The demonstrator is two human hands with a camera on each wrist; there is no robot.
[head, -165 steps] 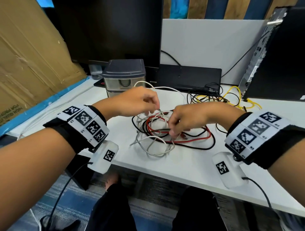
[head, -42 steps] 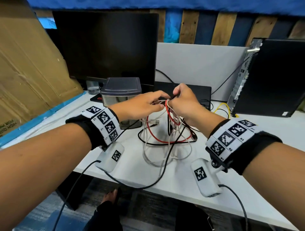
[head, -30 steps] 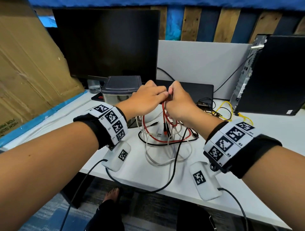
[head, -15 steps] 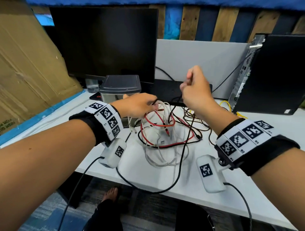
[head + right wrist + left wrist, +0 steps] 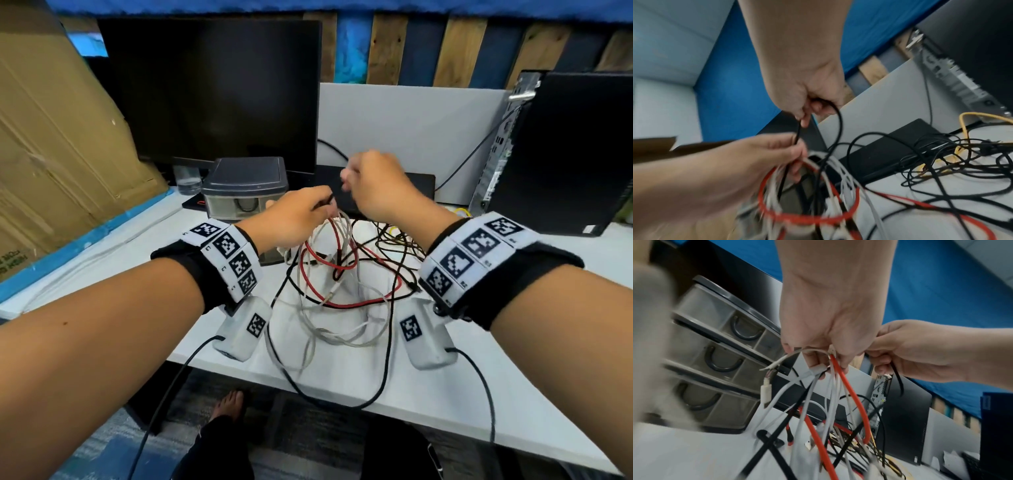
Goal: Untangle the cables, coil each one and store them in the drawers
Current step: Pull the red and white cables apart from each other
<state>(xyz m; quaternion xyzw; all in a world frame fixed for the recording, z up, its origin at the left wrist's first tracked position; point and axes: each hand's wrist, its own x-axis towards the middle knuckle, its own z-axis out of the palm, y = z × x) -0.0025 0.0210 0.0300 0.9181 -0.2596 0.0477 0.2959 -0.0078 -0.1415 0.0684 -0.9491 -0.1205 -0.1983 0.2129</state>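
A tangle of cables lies on the white table: a red cable, white cables and a black cable that loops over the front edge. My left hand grips a bunch of red and white strands lifted from the tangle; the left wrist view shows the left hand's fingertips curled round them. My right hand, just above and to the right, pinches the thin black cable in a small loop. A grey drawer unit, its drawers closed, stands behind the left hand.
A dark monitor stands behind the drawers, and a black computer tower at the right. A black flat box with thin black and yellow wires lies behind the tangle. Cardboard leans at the left.
Both hands lifted the bundle off the table together. The right hand then pulled a black strand up and away; it has now come back a little left, towards the left hand.
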